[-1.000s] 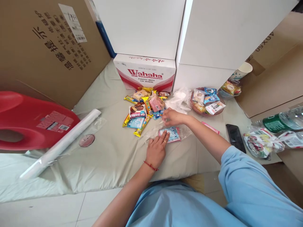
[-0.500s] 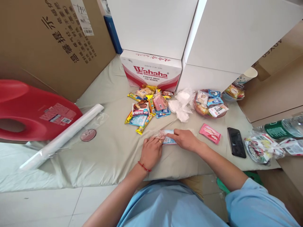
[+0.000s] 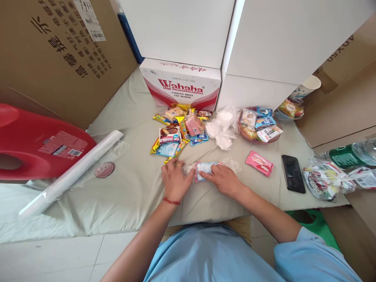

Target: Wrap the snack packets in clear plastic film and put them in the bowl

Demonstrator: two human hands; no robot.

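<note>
A small blue-and-white snack packet with pink edges (image 3: 205,169) lies flat on the cloth in front of me, with crinkled clear plastic wrap (image 3: 233,165) around it. My right hand (image 3: 226,180) rests on the packet's right part, its thumb across the front and its other fingers bent at the upper edge. Just left of the packet is my left hand (image 3: 176,179), palm down with fingers apart, the thumb near the packet's left end. Whether that thumb touches the wrap I cannot tell.
Behind the hands lies a pile of wrapped snacks (image 3: 170,135), near crumpled white plastic (image 3: 222,129) and a snack bowl (image 3: 246,137). To the right are a pink packet (image 3: 259,163) and a phone (image 3: 293,174). A white roll (image 3: 72,172) and red jug (image 3: 63,145) stand left.
My left hand has shifted left off the packet and its fingers have spread, uncovering more of the packet. My right hand stays at the packet. The camera view has shifted slightly.
</note>
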